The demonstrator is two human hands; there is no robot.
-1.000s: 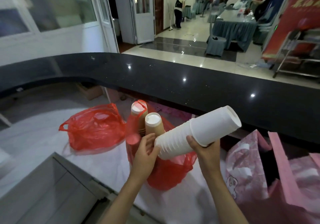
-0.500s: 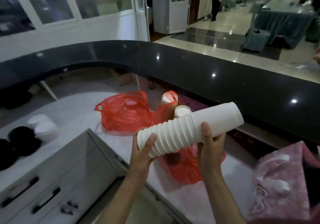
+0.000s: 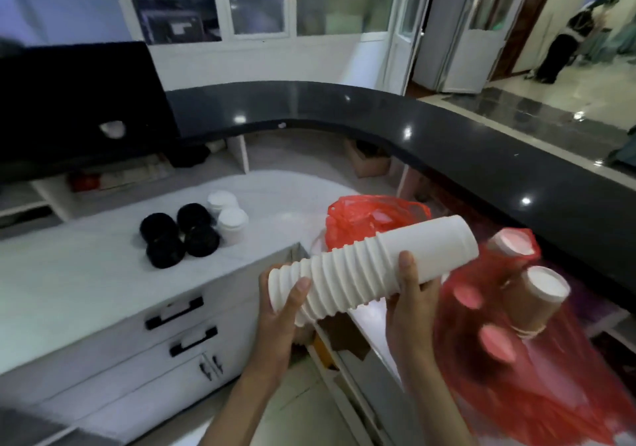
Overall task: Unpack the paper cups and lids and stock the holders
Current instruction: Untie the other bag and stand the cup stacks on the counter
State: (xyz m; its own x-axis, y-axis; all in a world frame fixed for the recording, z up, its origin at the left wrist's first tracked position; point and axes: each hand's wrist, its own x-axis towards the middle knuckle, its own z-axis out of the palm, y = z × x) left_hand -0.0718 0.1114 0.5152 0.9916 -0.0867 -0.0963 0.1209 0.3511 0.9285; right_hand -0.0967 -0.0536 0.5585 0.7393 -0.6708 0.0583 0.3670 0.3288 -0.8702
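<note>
A stack of white paper cups (image 3: 371, 270) lies slanted at centre frame, above the white bench (image 3: 86, 273). The left hand (image 3: 280, 311) wraps its grip around the lower ribbed end; the right hand (image 3: 411, 302) clasps the middle, thumb on top. Black lids (image 3: 179, 234) sit at left.

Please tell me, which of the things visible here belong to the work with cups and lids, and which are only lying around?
Belong to the job:
- stack of white cups, held by left hand and right hand
- brown cups in the red bag
- black lids and white lids on the counter

Lying about:
- second red bag
- dark monitor
- drawers
</note>
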